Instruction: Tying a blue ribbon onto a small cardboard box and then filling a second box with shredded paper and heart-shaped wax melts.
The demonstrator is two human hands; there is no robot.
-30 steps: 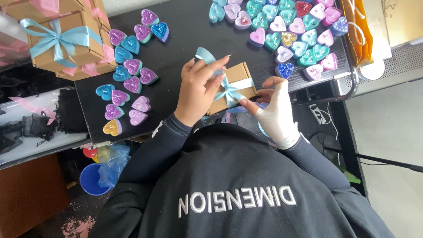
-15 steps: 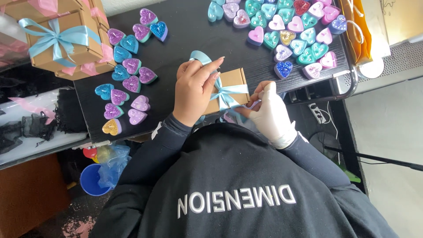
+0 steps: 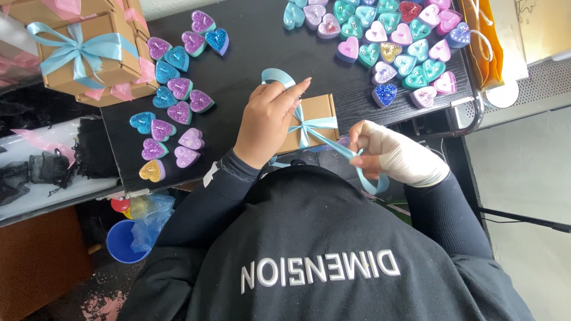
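The left hand (image 3: 267,122) rests on top of a small brown box (image 3: 312,122), fingers curled over its near left part and pinning a loop of light blue ribbon (image 3: 315,123) against the lid. The right hand (image 3: 389,156), wrapped in white, is closed on a tail of the same ribbon, drawn taut from the box toward the lower right; the free end curls below the fist. The ribbon crosses on the lid, and one loop arches over the box's far left corner. The box sits at the near edge of a black table (image 3: 250,65), directly ahead of the person, who wears a dark long-sleeved top. To the left of the box lie glittered heart shapes (image 3: 172,98) in purple, teal and gold, spread in a loose band. A larger cluster of hearts (image 3: 389,41) lies at the far right of the table, well apart from the box. At the far left corner stand stacked brown boxes (image 3: 89,53), the top one tied with a blue bow and pink ribbon showing below. Under the table's left edge, a blue tub (image 3: 122,241) stands beside a clear plastic bag (image 3: 151,220).
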